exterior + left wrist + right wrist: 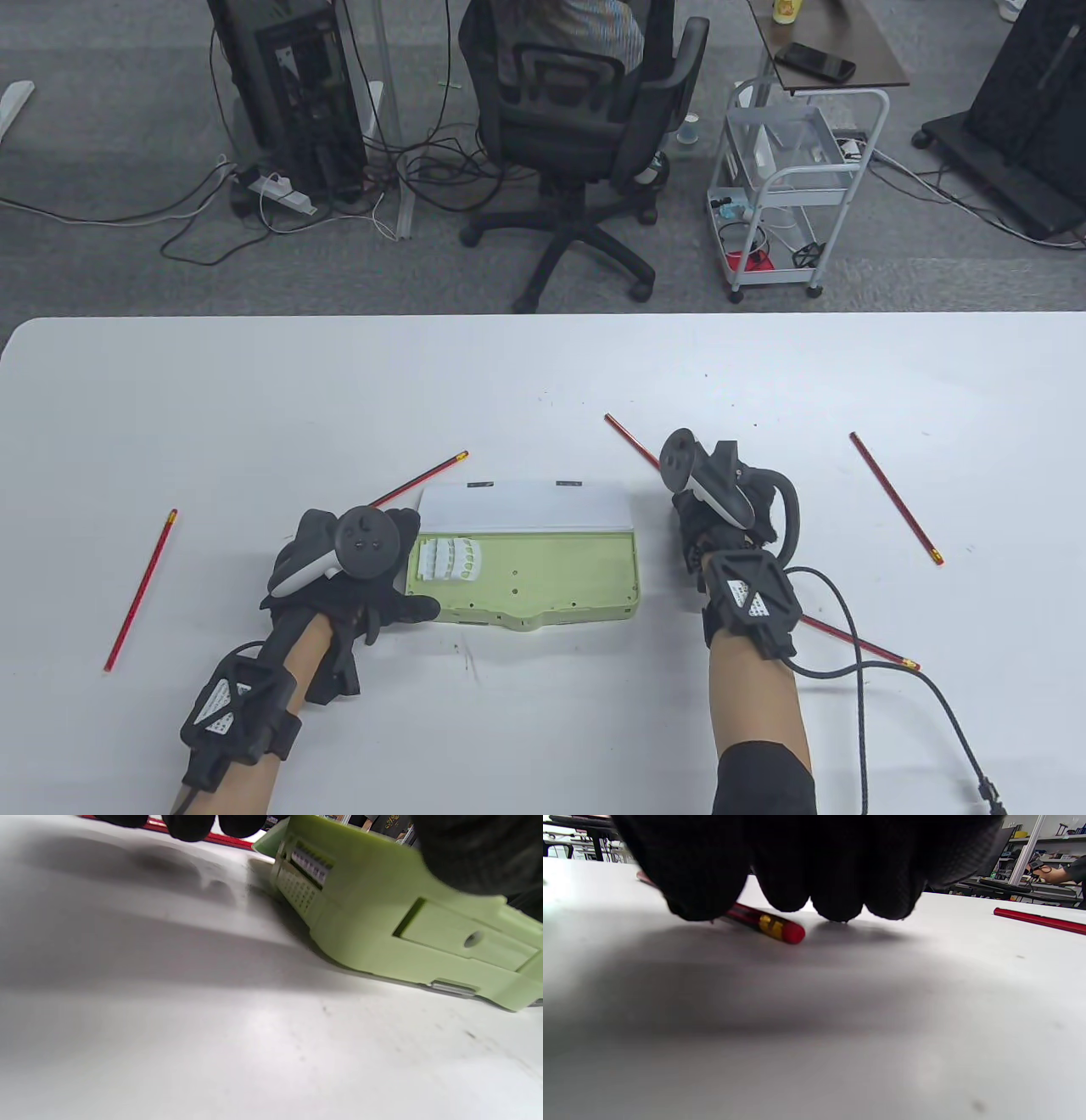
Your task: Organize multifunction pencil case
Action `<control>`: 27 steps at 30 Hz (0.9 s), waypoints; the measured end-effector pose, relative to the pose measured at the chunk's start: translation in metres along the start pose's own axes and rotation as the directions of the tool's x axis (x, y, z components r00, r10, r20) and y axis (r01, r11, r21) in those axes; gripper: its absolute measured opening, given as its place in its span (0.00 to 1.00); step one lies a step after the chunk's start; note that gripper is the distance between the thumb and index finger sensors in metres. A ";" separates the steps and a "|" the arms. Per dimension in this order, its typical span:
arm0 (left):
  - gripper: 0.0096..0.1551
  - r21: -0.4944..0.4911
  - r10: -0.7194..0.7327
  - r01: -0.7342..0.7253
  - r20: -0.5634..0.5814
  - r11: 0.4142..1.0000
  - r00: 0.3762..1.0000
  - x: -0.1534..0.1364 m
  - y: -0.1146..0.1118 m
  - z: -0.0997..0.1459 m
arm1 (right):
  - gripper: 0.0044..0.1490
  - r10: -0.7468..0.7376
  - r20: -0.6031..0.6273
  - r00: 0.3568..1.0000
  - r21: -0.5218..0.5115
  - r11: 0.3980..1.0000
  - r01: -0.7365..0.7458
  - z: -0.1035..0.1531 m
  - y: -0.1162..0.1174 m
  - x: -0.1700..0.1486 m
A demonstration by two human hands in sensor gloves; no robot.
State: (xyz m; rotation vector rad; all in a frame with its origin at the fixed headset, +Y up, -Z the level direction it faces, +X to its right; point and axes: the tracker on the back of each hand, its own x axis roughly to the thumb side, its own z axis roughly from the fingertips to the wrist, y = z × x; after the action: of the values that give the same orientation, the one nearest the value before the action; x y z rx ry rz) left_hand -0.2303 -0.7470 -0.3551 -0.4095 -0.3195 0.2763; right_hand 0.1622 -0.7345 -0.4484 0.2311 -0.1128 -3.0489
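Right hand down on the white table, gloved fingertips bunched over the eraser end of a red pencil, the thumb side pressed on its shaft; whether pinched or merely touched, impossible to tell. Same pencil's other end poking out past the tracker toward the far side of the table. Left hand at the left end of the pencil case, thumb lying along its near corner, fingers beside its end wall; grip or mere contact, likewise unclear. Case open and flat at table centre between the two hands, green tray facing up, white lid folded back on the far side, a white ribbed insert seated in the tray's left end. From the left wrist, green underside of the case tilted slightly off the tabletop. Four more red pencils loose on the table: one behind the left hand, touching or just short of the lid's far left corner; one well out to the left; one well out to the right; one under the right forearm.
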 end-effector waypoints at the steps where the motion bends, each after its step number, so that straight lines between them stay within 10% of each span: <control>1: 0.71 0.000 -0.001 0.001 0.000 1.000 1.000 0.000 0.000 0.000 | 0.34 0.023 0.008 1.000 -0.016 1.000 -0.023 0.000 0.001 0.002; 27: 0.71 -0.007 0.000 0.000 -0.005 1.000 1.000 -0.001 0.000 -0.001 | 0.23 0.255 0.130 0.958 -0.052 0.967 -0.251 -0.001 -0.001 0.031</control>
State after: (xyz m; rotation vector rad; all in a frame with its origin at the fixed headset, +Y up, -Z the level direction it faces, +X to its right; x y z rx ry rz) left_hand -0.2307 -0.7478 -0.3556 -0.4167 -0.3152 0.2744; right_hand 0.1314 -0.7361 -0.4541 0.0049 -0.0898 -2.8053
